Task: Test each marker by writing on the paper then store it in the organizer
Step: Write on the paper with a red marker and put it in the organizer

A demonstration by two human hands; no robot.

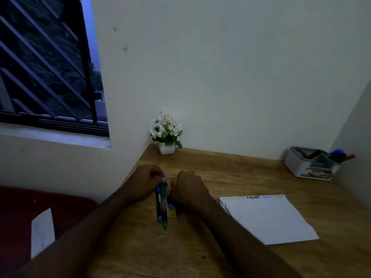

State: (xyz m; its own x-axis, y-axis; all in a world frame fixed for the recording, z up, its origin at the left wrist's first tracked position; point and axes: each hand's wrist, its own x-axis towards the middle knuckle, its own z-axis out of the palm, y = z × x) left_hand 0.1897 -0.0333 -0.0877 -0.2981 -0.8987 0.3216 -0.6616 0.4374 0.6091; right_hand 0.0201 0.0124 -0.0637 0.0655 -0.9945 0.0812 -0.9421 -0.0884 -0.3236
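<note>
Hands (170, 187) grip markers (163, 203) — organizer (301, 167) holds others.

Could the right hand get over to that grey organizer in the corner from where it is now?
Probably yes. The right hand is down among the markers, and only bare desk and the flat paper lie between it and the organizer; it sits far off, so a long stretch.

The single head-worn view looked forward and down across a wooden desk (241, 177) from the person's seat, facing the wall corner behind it. Both forearms reached in from the bottom edge, close to the lens. A barred window (46, 63) filled the upper left, an organizer (309, 166) sat far right.
</note>
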